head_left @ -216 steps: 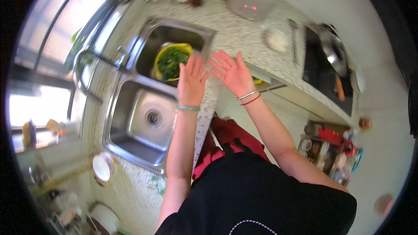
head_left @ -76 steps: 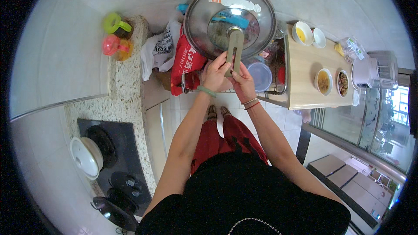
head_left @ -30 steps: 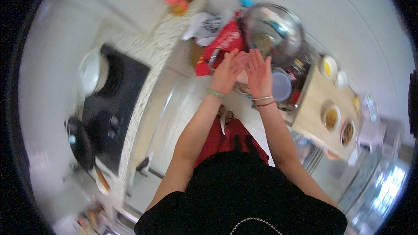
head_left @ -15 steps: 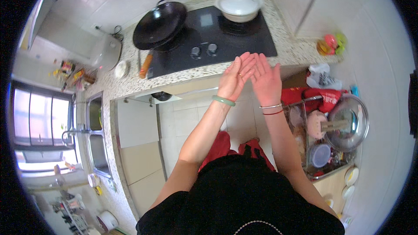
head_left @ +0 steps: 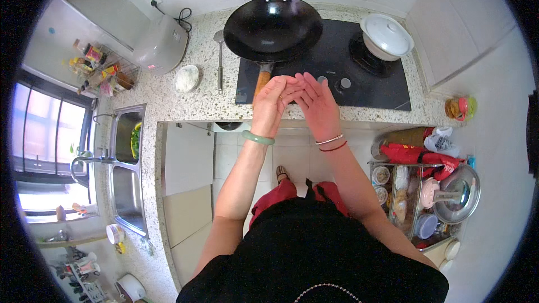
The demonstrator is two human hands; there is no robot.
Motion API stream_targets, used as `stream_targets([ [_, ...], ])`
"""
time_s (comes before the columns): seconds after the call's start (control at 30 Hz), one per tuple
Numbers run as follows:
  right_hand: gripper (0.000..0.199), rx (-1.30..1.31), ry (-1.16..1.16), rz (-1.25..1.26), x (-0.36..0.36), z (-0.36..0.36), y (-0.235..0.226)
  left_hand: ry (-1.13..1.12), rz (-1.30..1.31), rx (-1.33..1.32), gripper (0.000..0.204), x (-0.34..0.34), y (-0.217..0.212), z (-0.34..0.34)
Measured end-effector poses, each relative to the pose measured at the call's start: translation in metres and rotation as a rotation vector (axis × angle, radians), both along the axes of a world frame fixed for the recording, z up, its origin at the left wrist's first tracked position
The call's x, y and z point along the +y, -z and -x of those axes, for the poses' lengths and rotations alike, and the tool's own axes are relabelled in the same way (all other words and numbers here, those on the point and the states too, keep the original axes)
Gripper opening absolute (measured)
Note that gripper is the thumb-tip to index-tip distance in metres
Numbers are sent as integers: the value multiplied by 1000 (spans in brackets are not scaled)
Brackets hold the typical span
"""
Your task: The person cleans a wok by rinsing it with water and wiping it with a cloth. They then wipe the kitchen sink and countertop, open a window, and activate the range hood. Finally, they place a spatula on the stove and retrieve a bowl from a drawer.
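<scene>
The left hand [head_left: 271, 104] and right hand [head_left: 322, 112] are raised before the hob [head_left: 373, 92], fingertips overlapping in view; whether they touch, I cannot tell. The left fingers lie together, slightly bent; the right ones are extended with narrow gaps. The wok [head_left: 275, 28] sits on the hob's left side, its handle [head_left: 261, 83] just beside the left hand in view. A lidded pot [head_left: 386, 33] stands at right; a spatula [head_left: 220, 70] and bowl [head_left: 187, 79] rest left of the hob.

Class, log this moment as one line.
left hand: open, empty, nearest wok handle | right hand: open, empty | wok: on cooktop, left of lidded white pot
</scene>
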State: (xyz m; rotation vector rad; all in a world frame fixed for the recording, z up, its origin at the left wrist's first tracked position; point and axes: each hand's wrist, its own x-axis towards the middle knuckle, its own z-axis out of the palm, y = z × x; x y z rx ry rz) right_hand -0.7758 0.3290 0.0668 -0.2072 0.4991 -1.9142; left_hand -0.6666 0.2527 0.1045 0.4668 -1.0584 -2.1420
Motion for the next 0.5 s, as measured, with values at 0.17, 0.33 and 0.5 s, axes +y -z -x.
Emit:
stream_targets([
  [0.17, 38, 367, -35, -50, -48, -47, -47, -41, 21, -28, 25, -38, -4, -40],
  [0.33, 35, 433, -184, -76, -89, -94, -54, -339, 115, -141, 23, -53, -11, -79],
  [0.5, 27, 459, -390, -34, -125, -157, -47, -604, 122, -281, 29, -62, -21, -146],
])
